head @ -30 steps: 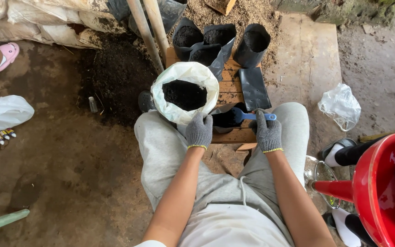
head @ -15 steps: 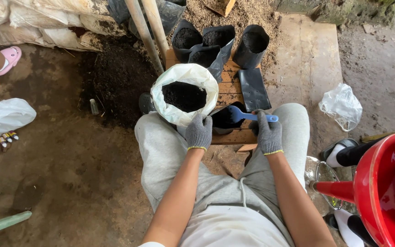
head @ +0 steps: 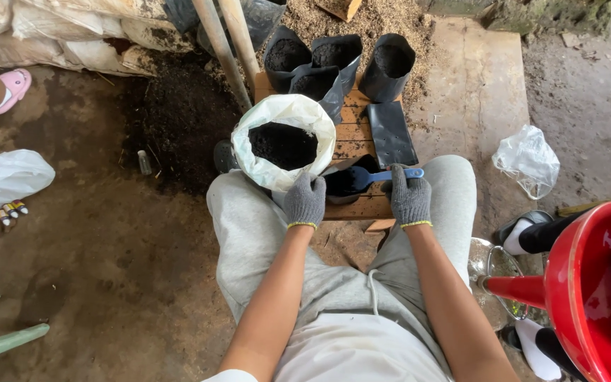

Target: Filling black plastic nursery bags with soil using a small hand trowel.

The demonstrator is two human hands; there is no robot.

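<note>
Seated on the ground, gloved left hand [head: 305,200] curls its fingers over the near edge of a small black grow bag [head: 344,185] on the wooden pallet [head: 362,131]; right hand [head: 409,195] grips a blue scoop [head: 376,176], fingers wrapped shut around the handle, blade dipped in the bag's mouth; white sack of dark soil [head: 283,141] just beside the left hand; filled black bags [head: 334,60] stand beyond; red funnel [head: 581,283] at right.

Both hands wear grey knitted cloth gloves, the left hand [head: 305,200] and the right hand [head: 409,196]. The little scoop [head: 375,176] is smooth blue plastic. The white sack [head: 284,140] looks like woven plastic, full of dark crumbly soil. The black grow bags [head: 334,60] are thin, shiny plastic. The pallet [head: 353,131] is rough wood. The funnel [head: 585,290] is glossy red plastic.
</note>
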